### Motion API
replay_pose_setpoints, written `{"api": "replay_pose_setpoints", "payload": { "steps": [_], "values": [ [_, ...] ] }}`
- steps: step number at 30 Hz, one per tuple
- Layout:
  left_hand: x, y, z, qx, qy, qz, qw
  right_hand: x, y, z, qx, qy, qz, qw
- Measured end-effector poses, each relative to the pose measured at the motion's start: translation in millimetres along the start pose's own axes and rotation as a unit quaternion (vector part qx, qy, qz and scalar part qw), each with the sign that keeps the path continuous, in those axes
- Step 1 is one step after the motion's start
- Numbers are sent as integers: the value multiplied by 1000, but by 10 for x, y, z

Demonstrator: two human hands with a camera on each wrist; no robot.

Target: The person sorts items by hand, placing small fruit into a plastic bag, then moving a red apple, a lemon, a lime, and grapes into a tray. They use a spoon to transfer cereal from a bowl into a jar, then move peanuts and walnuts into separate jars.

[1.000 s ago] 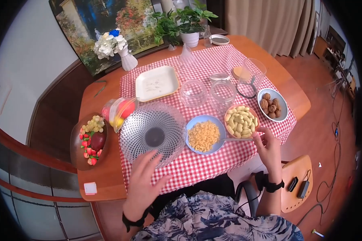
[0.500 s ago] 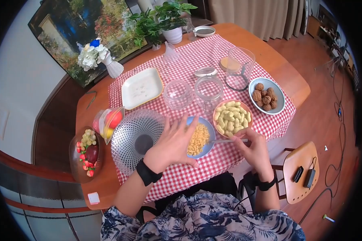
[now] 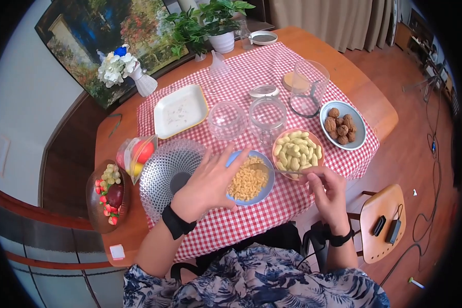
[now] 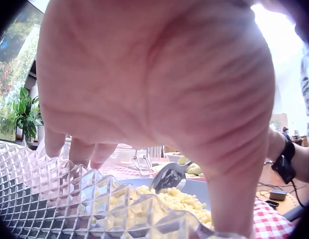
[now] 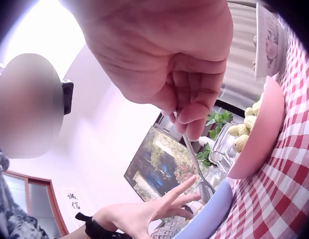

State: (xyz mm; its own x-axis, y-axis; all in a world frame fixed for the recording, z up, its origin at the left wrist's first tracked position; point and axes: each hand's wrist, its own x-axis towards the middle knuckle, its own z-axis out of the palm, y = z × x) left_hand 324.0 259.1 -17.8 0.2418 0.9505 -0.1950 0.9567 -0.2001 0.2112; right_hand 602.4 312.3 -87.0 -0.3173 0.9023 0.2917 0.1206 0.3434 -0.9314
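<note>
A blue bowl (image 3: pixel 266 191) of small yellow pasta stands near the table's front edge. My right hand (image 3: pixel 329 195) pinches the handle of a metal spoon (image 4: pixel 169 175), whose bowl is over the pasta. Fingers spread, my left hand (image 3: pixel 205 179) is at the blue bowl's left side, between it and a large clear textured bowl (image 3: pixel 156 169); whether it touches the blue bowl I cannot tell. In the right wrist view the spoon slants from the right hand's fingertips down to the blue bowl (image 5: pixel 214 211).
A pink bowl (image 5: pixel 264 134) of peanuts is right of the blue bowl, with walnuts in another bowl (image 3: pixel 362 134) beyond. Behind are clear jars (image 3: pixel 268 114) and a white tray (image 3: pixel 164 115). At left lie bagged fruit (image 3: pixel 142 151) and a fruit dish (image 3: pixel 95 205).
My left hand has moved right, from the textured bowl's front to the blue bowl's left side. The spoon's handle, earlier low, is now raised somewhat. The head view has shifted.
</note>
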Motion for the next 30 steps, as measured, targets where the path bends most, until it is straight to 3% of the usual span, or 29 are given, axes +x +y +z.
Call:
{"api": "replay_pose_setpoints", "payload": {
  "steps": [3, 8, 13, 16, 18, 19, 21, 23, 25, 27, 30],
  "values": [
    [-36, -39, 23, -4, 22, 17, 1000, -37, -141, -15, -24, -13, -14, 1000],
    [-102, -78, 16, 20, 6, 7, 1000, -62, -155, 32, -52, -65, -109, 991],
    [-228, -151, 70, 8, 24, 15, 1000, -74, -144, 56, -58, -66, -50, 995],
    [-382, 52, -71, 32, 75, -8, 997, -95, -83, 95, -37, -67, -56, 996],
    [-487, 211, -95, -61, 175, -51, 981, -59, -100, 119, -52, -91, -92, 990],
    [-522, 268, -2, -65, 177, -54, 981, -60, -83, 127, -55, -96, -93, 990],
    [-583, 415, 222, -224, 240, -68, 942, -59, -30, 130, -46, -52, -39, 997],
    [-625, 495, 324, -246, 228, -81, 939, -44, -11, 102, -36, -51, -26, 998],
    [-665, 498, 420, -157, 231, -100, 955, -37, 38, 69, 7, -32, -1, 999],
    [-688, 456, 406, -153, 245, -118, 950, 5, -9, 66, -16, -57, -27, 998],
    [-692, 376, 310, -113, 230, -117, 960, 19, -45, 118, 133, -76, 64, 986]
  ]
}}
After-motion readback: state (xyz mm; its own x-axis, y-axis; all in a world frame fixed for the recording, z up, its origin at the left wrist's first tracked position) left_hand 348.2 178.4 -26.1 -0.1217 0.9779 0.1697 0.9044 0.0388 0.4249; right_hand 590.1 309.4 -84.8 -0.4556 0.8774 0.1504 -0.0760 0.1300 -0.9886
